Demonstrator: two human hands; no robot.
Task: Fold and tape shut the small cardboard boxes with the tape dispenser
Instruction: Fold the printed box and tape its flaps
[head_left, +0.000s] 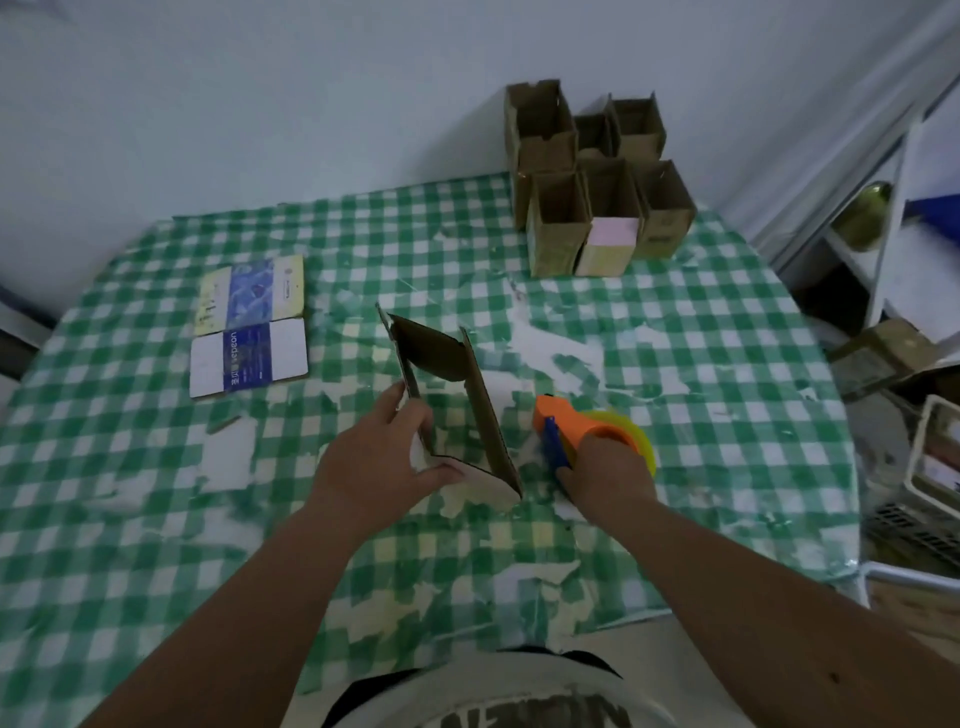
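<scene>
On the left of the desk (130, 493) lie two flattened printed boxes (248, 325). In the middle, the left hand (382, 457) pinches the near end of a half-folded cardboard box (457, 405), thumb on the bottom flap. Just right of it the right hand (605, 475) grips the orange tape dispenser (576, 423), and open folded boxes (592, 182) stand at the far edge.

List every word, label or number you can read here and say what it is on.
"sepean": on the blue band of the nearer flattened carton, with smaller characters too blurred to read.
Farther flattened carton: print too small to read.
Shirt: large letters, cut off, unreadable.
Box stack: nothing legible.
</scene>
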